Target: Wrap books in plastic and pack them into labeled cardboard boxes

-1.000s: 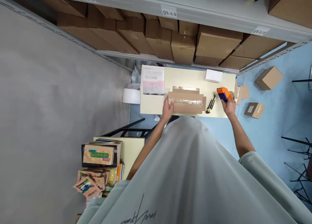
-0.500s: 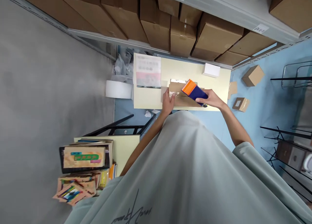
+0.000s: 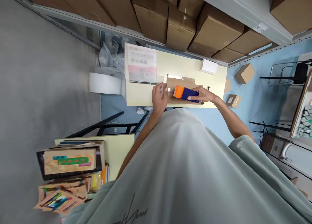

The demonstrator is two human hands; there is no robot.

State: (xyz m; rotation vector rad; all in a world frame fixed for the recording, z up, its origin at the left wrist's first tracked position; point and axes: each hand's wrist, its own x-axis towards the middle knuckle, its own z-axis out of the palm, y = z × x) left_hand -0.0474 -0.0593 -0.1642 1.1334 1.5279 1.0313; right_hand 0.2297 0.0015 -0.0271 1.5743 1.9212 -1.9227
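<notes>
In the head view an opened cardboard box (image 3: 179,80) lies on the cream table (image 3: 140,95), close to my body. My right hand (image 3: 200,94) grips a small orange and dark-blue box (image 3: 184,93) by its blue end. That small box lies nearly level over the cardboard; whether it rests on the bottom I cannot tell. At the left end of the cardboard box is my left hand (image 3: 159,99), its fingers apart around a side flap and its thumb near the edge. A small dark object (image 3: 202,102), partly hidden, sits by the right end.
A printed sheet (image 3: 142,63) in plastic and a white box (image 3: 209,67) lie on the table. Left stand a white roll (image 3: 105,83) and a pile of books (image 3: 70,160). Shelved cartons (image 3: 181,29) hang over the far edge. Small cartons (image 3: 233,100) sit on the right floor.
My right hand has lowered the orange and blue box, turning it from tilted to nearly level over the cardboard. My left hand has loosened from the cardboard's left end, fingers spreading. The view has shifted.
</notes>
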